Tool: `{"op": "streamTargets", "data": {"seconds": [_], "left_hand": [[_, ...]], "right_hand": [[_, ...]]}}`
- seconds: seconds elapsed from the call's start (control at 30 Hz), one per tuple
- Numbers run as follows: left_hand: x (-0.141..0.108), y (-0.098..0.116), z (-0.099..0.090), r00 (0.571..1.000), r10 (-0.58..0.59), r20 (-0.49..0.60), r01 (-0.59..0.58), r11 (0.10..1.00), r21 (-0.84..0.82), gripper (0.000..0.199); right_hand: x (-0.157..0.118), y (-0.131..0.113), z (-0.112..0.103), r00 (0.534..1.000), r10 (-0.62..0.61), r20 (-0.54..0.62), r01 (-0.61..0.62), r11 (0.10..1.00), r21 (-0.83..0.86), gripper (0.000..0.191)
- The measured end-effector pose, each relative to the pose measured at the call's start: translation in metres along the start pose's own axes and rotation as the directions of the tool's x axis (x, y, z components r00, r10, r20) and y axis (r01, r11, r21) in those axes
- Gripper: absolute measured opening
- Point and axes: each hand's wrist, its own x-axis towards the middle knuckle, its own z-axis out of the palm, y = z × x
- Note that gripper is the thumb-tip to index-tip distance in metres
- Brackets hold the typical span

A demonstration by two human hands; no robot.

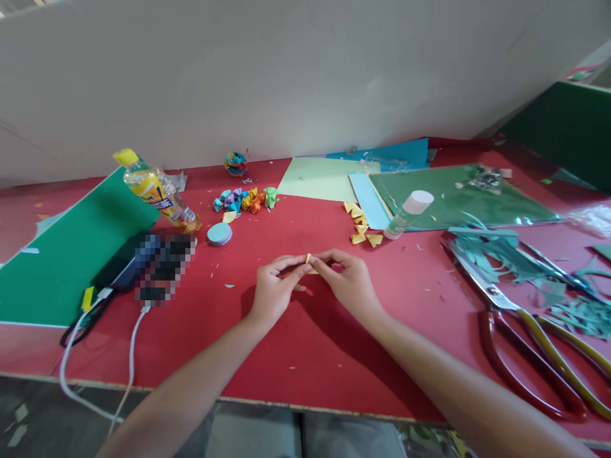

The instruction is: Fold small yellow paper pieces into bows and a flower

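Note:
Over the middle of the red table (267, 356), a small piece of yellow paper (312, 271) is pinched between my two hands. My left hand (277, 286) grips its left side with thumb and forefinger. On the other side my right hand (351, 283) holds it the same way; the fingers hide most of the paper. Several folded yellow paper pieces (360, 224) lie just beyond my right hand, beside an upright, tilted-looking glue stick (409, 214) with a white cap. A stack of light blue paper circles (219, 233) lies beyond my left hand, with a yellow circle (230, 217) behind it.
Large scissors (494, 292) and shredded green paper (491, 261) lie at the right. A drink bottle (160, 194), a power bank (126, 257) and white cables (133, 343) occupy the left. Behind are colourful folded papers (245, 200), a small woven-looking ball (235, 163) and paper sheets (324, 178).

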Motion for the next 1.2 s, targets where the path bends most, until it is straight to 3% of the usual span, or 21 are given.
{"op": "streamTargets", "data": {"seconds": [0.67,0.83,1.03,1.2], "left_hand": [[-0.004,0.003,0.000,0.994,0.101,-0.048,-0.096,0.990,0.108,0.017],[-0.004,0.000,0.000,0.989,0.130,-0.065,-0.124,0.988,0.088,0.018],[-0.004,-0.002,-0.001,0.990,0.125,-0.072,-0.119,0.989,0.083,0.018],[-0.004,0.003,0.000,0.987,0.148,-0.060,-0.143,0.986,0.087,0.017]], "right_hand": [[-0.003,-0.007,-0.001,0.994,-0.073,-0.079,0.073,0.997,0.001,0.013],[-0.001,-0.001,0.000,0.986,-0.137,-0.091,0.137,0.991,-0.011,0.011],[0.001,0.004,-0.001,0.961,-0.261,-0.093,0.246,0.958,-0.147,0.007],[0.003,0.003,-0.005,0.948,-0.306,-0.081,0.293,0.945,-0.145,0.014]]}}
